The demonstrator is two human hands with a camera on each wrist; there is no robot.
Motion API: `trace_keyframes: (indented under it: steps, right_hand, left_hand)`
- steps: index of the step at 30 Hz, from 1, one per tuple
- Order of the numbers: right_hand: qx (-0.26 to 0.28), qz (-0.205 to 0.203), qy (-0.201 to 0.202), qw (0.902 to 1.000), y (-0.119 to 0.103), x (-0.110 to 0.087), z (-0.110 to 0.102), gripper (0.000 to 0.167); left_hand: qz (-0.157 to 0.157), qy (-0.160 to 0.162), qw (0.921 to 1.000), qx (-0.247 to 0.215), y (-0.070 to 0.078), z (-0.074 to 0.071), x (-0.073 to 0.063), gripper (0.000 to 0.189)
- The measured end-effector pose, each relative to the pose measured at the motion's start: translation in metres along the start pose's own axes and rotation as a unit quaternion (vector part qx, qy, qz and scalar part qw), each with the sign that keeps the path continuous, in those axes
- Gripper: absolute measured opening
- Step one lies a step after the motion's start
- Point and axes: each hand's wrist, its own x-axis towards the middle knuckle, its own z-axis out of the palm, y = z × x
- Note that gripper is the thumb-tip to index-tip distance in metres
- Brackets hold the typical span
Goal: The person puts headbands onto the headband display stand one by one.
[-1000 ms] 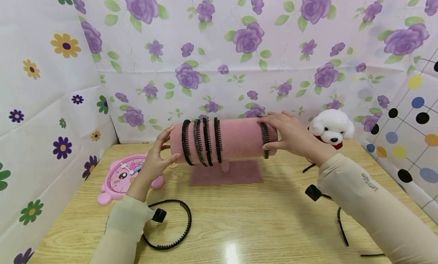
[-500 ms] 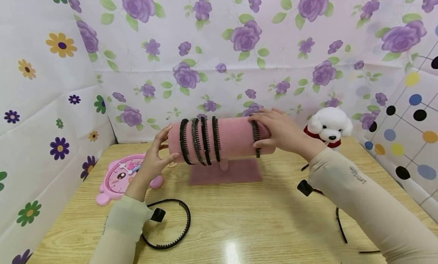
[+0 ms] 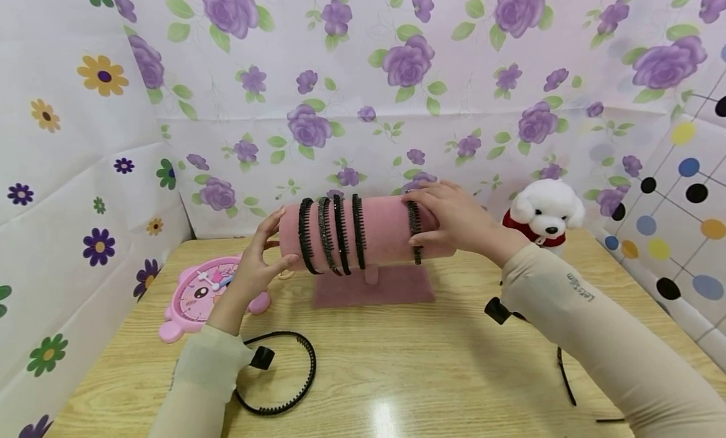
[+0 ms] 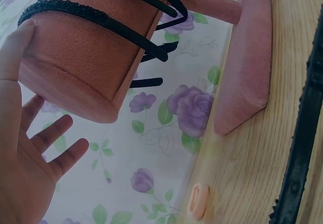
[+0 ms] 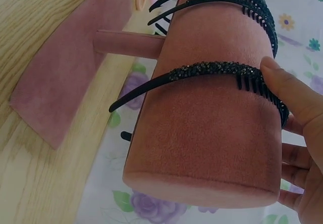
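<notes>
On a stand with a flat base (image 3: 374, 293) lies a pink plush-covered headband roll (image 3: 388, 230). My right hand (image 3: 462, 220) pinches a black sparkly headband (image 5: 209, 71) around the roll's right part, thumb on its toothed side and fingers behind the roll. Several black headbands (image 3: 343, 236) sit side by side on the left part. My left hand (image 3: 255, 271) rests at the roll's left end. In the left wrist view its thumb touches the roll beside a beaded headband (image 4: 75, 13), while other fingers stretch out past the end. The far sides of both hands are hidden.
A round black toothed headband (image 3: 309, 368) lies near the left forearm. Behind that arm is a pink cartoon clock (image 3: 193, 293). A white toy dog (image 3: 547, 205) stands behind the right arm, and black headband ends (image 3: 566, 378) show beside the sleeve.
My right hand has slid the right-hand headband leftward along the roll, away from its right end. The left hand has kept its place on the left end.
</notes>
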Motion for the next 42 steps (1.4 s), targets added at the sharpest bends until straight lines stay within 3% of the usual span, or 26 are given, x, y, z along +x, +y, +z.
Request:
trace_keyframes:
  steps: [10,16,23,29,31,38,42]
  right_hand:
    - [-0.015,-0.012,0.001,0.9998,-0.006,0.01,0.0,0.072]
    - [-0.008,-0.009,-0.009,0.9999,-0.009,0.015,0.002,0.072]
    - [-0.006,0.0,-0.016,0.9999,-0.014,0.019,0.003,0.072]
    - [-0.003,-0.005,-0.022,0.9997,-0.017,0.024,0.005,0.071]
    - [-0.003,-0.004,-0.026,0.9996,-0.018,0.026,0.005,0.07]
    - [-0.011,0.001,-0.026,0.9996,-0.025,0.03,0.006,0.072]
    - [-0.016,0.007,-0.023,0.9996,-0.027,0.031,0.008,0.072]
  left_hand:
    - [-0.001,-0.001,1.0,-0.002,-0.005,-0.002,0.002,0.084]
    - [-0.004,-0.002,1.0,-0.003,0.003,-0.001,0.0,0.082]
    - [0.007,-0.005,0.9999,-0.007,-0.007,-0.002,0.0,0.08]
    - [-0.001,-0.003,1.0,-0.006,-0.006,0.0,0.0,0.083]
    - [-0.002,-0.003,1.0,-0.004,-0.003,0.0,-0.001,0.083]
    - [0.012,-0.002,0.9999,-0.007,0.027,-0.002,-0.003,0.076]
    - [0.007,-0.004,1.0,-0.006,0.03,-0.002,-0.003,0.077]
